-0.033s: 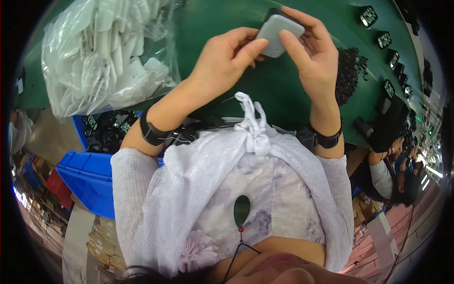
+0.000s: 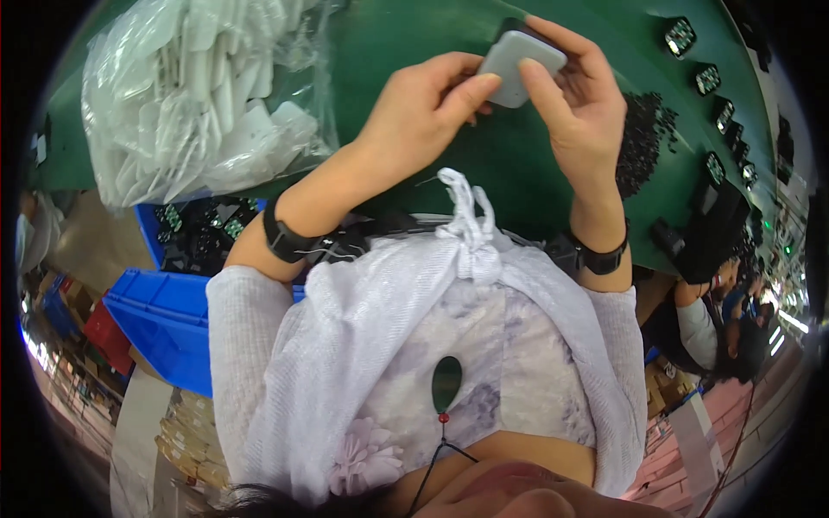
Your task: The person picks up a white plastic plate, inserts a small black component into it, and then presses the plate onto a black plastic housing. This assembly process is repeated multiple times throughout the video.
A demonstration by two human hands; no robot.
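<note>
Over the green table, both hands hold a small device housing (image 2: pixel 521 69) with a pale grey rounded cover facing up and a black part behind its far edge. My left hand (image 2: pixel 429 108) is closed at its left side, thumb on the lower left corner. My right hand (image 2: pixel 580 108) wraps round the right side, thumb pressed on the grey face and index finger along the far black edge. The fingers beneath are mostly hidden. To the right of my right hand lies a heap of small black pieces (image 2: pixel 643 142).
A clear plastic bag of pale covers (image 2: pixel 186 112) lies at the left. Black housings with circuit boards (image 2: pixel 680 36) line the right side of the green table (image 2: pixel 389 30). Below left, blue bins (image 2: pixel 164 324) stand, one holding black parts (image 2: pixel 203 231). A person (image 2: pixel 695 332) sits at the right.
The view has shifted slightly, so everything sits a little further right in the picture. Both hands keep the same grip on the housing.
</note>
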